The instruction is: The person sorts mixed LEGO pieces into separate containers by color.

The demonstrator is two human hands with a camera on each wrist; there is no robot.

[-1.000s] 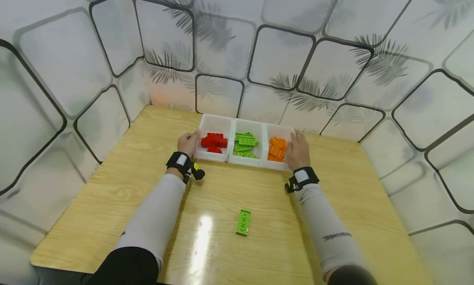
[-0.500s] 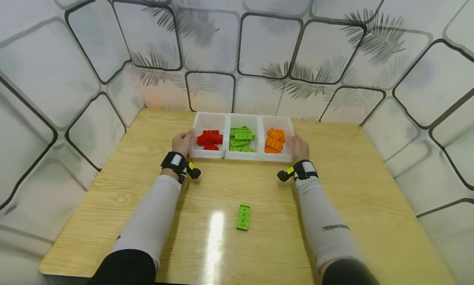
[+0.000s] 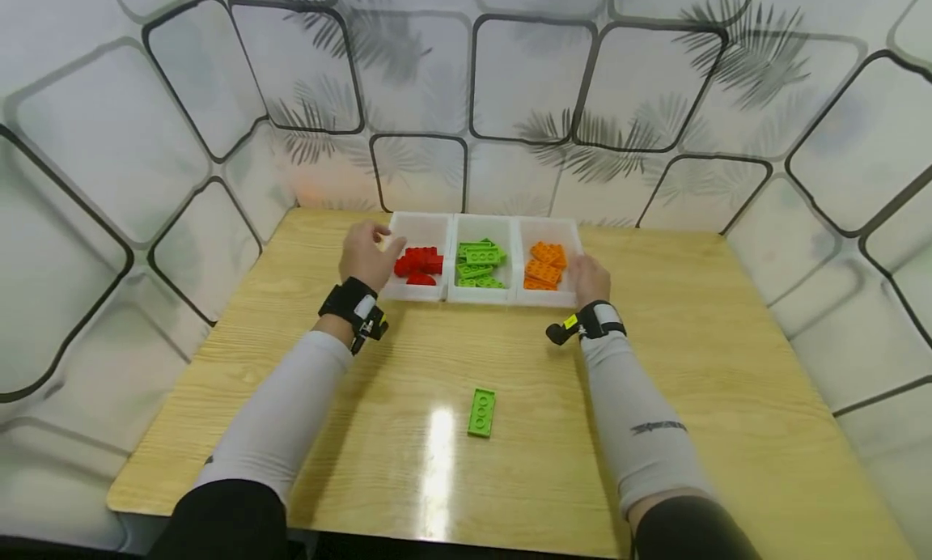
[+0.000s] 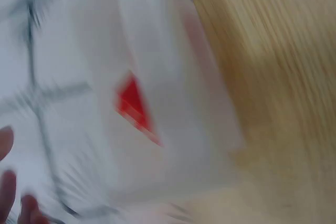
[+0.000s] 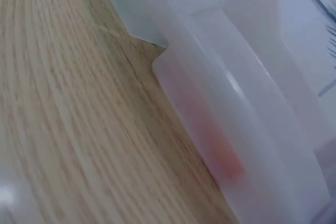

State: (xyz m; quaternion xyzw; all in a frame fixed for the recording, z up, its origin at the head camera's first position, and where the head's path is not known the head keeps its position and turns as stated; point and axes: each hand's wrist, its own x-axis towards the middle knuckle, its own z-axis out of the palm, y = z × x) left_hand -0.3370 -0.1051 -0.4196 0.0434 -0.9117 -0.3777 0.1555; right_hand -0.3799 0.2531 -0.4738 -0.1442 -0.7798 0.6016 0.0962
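Note:
Three translucent white bins stand side by side near the wall. The left bin (image 3: 413,226) contains red toy bricks (image 3: 421,262), the middle one (image 3: 484,226) green bricks (image 3: 480,256), the right one (image 3: 548,228) orange bricks (image 3: 542,269). My left hand (image 3: 364,256) is raised beside the left bin, fingers loosely bent and holding nothing. Its fingertips (image 4: 8,190) appear apart from the bin in the left wrist view. My right hand (image 3: 591,281) grips the outer side of the right bin; its fingers are partly hidden by the wall. One green brick (image 3: 481,413) lies alone in front.
The wooden table (image 3: 291,430) has its front edge close to the person. A patterned wall (image 3: 510,176) rises right behind the bins and encloses both sides. Wrist cameras (image 3: 562,332) jut inward from both wrists.
My left hand has come off the left bin's side and risen, fingers loosened. My right hand went from flat fingers at the right bin's rim to gripping its side. The row sits straighter in view.

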